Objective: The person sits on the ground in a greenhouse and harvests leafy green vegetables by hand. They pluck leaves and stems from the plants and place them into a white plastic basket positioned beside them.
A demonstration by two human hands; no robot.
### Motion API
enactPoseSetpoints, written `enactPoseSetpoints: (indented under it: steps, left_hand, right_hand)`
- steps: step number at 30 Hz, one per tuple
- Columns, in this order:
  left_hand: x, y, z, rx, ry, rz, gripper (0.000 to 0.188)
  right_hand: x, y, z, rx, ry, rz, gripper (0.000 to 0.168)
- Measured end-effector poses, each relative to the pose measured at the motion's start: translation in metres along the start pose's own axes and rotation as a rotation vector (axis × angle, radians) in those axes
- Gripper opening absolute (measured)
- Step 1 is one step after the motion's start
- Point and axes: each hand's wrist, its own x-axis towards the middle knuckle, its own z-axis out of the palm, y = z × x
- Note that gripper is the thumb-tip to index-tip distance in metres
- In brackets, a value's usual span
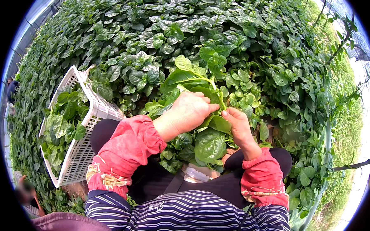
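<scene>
My left hand [193,108] is closed around a bunch of leafy green stems [215,86] with broad glossy leaves. The fingertips of my right hand [239,122] pinch the same bunch low on its stem, close to my left fingers. Large leaves [211,144] lie just below both hands, between my knees. To the left, a white plastic crate [90,120] with slotted walls stands tilted, holding a heap of picked leaves [64,119]. Red sleeve covers reach to both wrists.
Dense leafy plants [164,28] spread ahead and to both sides. A grassy strip [342,122] and a dark branch or pole [353,165] are at the right. Another person [26,192] is at the lower left, and part of a dark-clothed figure [12,91] shows at the far left.
</scene>
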Motion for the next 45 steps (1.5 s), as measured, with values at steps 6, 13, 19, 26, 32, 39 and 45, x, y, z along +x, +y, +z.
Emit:
enactPoseSetpoints:
  steps: [6,13,19,26,32,39,45]
  left_hand:
    - [-0.005,0.004,0.006,-0.102,0.012,0.002,0.010]
    - [-0.017,-0.030,0.004,0.225,0.076,-0.393,0.009]
    - [-0.024,-0.065,-0.049,-0.020,0.149,-0.632,0.013]
    - [-0.018,-0.050,-0.016,0.092,0.123,-0.428,0.017]
    - [-0.024,-0.055,-0.004,0.155,0.084,-0.509,0.015]
    - [-0.029,-0.077,-0.045,0.073,0.274,-0.688,0.016]
    - [-0.015,-0.028,-0.030,-0.038,0.235,-0.363,0.030]
  right_hand:
    - [-0.006,0.007,0.010,0.075,-0.092,0.037,0.013]
    - [-0.008,0.007,0.010,-0.043,0.061,-0.057,0.017]
    - [-0.009,-0.008,-0.007,-0.262,0.059,-0.233,0.020]
    - [-0.020,-0.011,0.012,-0.746,-0.011,-0.450,0.019]
    - [-0.020,-0.001,0.014,-0.429,-0.064,-0.179,0.019]
    - [-0.015,0.000,-0.005,0.394,0.136,0.037,0.020]
    - [-0.008,0.021,-0.010,0.545,0.086,0.177,0.034]
